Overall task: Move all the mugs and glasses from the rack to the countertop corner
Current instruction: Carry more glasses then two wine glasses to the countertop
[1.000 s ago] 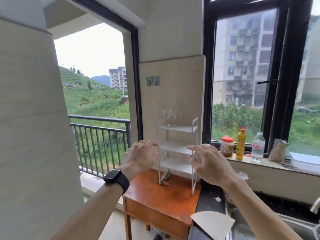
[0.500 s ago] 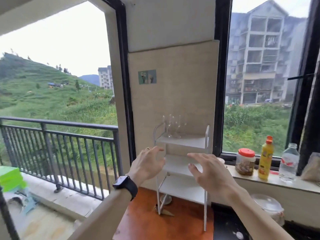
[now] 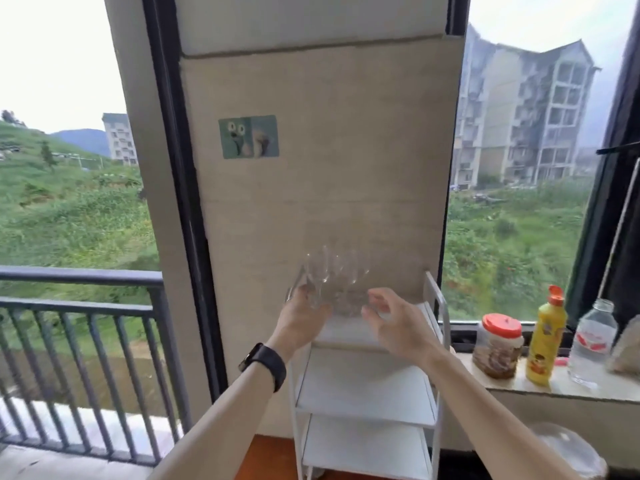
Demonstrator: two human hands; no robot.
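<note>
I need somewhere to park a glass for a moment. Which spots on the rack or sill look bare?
The white rack's two lower shelves show bare. Its top shelf is crowded: clear glasses, left hand and right hand. The windowsill holds a jar, yellow bottle and water bottle, close together.

wall: beige panel [image 3: 322,188] with a small animal sticker [image 3: 248,136] | left: open doorway, dark balcony railing [image 3: 79,306], green hill | right: window, tall grey building [image 3: 519,116] | light: soft daylight
</note>
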